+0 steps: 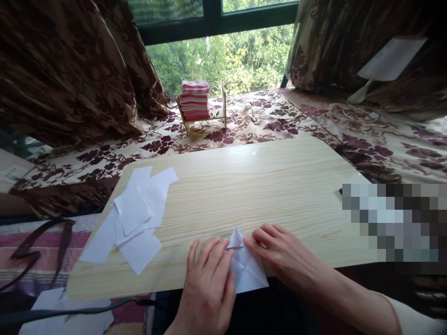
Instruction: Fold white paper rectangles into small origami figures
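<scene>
Folded white paper [246, 270] flat on counter [265, 186], no writing visible, peak pointing away from hands, left hand [209, 284] and right hand [279, 253] pressing it, fingers flat, loose sheets [134, 218] left of left hand.

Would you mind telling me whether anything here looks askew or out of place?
The loose white paper sheets lie overlapping at odd angles, some hanging over the board's left edge. The folded paper under both hands overhangs the near edge.
</scene>
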{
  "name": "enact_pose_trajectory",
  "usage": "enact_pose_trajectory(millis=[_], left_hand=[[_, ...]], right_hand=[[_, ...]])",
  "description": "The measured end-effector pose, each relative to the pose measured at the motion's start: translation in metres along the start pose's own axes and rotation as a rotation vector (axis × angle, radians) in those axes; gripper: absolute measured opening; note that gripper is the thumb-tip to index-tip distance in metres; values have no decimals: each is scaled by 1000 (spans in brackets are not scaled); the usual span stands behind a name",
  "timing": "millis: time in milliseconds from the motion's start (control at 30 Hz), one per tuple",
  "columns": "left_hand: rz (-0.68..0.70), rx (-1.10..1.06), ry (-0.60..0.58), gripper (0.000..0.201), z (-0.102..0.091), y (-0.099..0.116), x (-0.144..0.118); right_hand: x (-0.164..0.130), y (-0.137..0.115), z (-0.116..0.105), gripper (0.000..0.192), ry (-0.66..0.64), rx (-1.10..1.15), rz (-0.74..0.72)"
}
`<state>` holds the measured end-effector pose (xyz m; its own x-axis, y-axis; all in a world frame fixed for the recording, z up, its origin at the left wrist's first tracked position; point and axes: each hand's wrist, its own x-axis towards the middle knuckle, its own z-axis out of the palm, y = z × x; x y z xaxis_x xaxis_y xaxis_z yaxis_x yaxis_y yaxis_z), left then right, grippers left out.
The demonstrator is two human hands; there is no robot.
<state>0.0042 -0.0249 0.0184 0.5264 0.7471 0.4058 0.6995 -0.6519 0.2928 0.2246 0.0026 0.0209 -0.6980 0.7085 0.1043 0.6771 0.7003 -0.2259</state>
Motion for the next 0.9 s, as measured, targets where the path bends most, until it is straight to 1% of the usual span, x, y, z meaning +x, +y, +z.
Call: enact_pose_trajectory(millis=[67, 100, 200, 267, 367, 500, 600, 700, 767, 900], left_hand=[[-72, 20, 21, 29, -5, -9, 7], [-88, 33, 8, 30, -6, -13, 12], [-60, 35, -86, 32, 2, -18, 25], [-30, 39, -109, 32, 9, -19, 28], [-8, 62, -89, 31, 13, -18, 22], [21, 61, -70, 29, 6, -14, 8], [39, 20, -41, 27, 4, -8, 3], [43, -9, -17, 29, 8, -3, 4], [48, -12, -23, 30, 13, -2, 5], [58, -5, -23, 33, 19, 0, 4]], right_hand=[[0, 1, -1, 37, -3, -13, -16], [0, 1, -1, 37, -6, -18, -18], [2, 1, 0, 34, 3, -24, -7], [2, 0, 2, 31, 16, -25, 1], [2, 0, 4, 32, 23, -23, -9], [4, 0, 2, 31, 18, -12, -19], [5, 0, 1, 30, 34, -15, -35], [4, 0, 1, 27, 60, -32, -54], [3, 0, 2, 26, 68, -41, -57], [3, 0, 3, 27, 52, -29, -51]])
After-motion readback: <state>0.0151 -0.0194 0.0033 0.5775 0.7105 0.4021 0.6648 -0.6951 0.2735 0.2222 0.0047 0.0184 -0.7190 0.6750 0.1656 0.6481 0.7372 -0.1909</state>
